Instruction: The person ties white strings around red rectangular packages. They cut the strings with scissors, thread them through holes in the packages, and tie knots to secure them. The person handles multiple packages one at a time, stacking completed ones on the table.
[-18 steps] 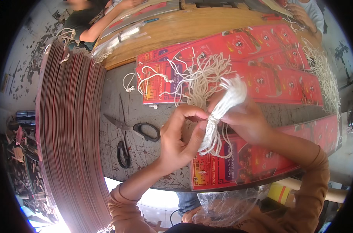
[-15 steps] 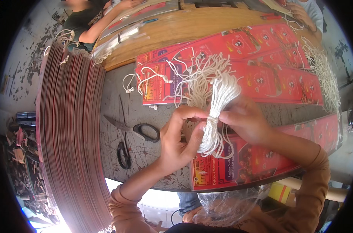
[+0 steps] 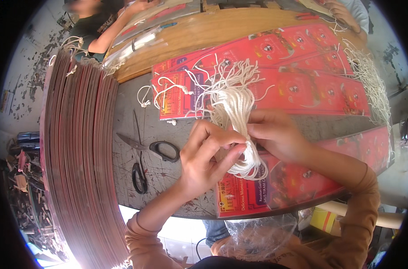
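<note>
Above the table I hold a looped bundle of white cord (image 3: 238, 105), narrowed at its middle by a tie. My left hand (image 3: 207, 154) pinches the cord at that narrow spot, thumb and index finger pressed together. From the right, my right hand (image 3: 278, 134) grips the bundle's side; some of its fingers are hidden behind the cord. Beyond the bundle, loose white strings (image 3: 231, 74) with free ends lie over red printed strips (image 3: 298, 92). Another red strip (image 3: 298, 175) lies under my right forearm.
Black-handled scissors (image 3: 163, 151) and a second dark-handled cutting tool (image 3: 139, 178) lie left on the scratched grey table (image 3: 168, 134). A tall stack of strips (image 3: 80, 148) stands at the left. More strings (image 3: 370, 85) hang at the right. Other people sit across the wooden table (image 3: 213, 29).
The bundle's upper end has tipped to the left. My right hand has shifted slightly left along with it, and my left fingers still pinch near the tie.
</note>
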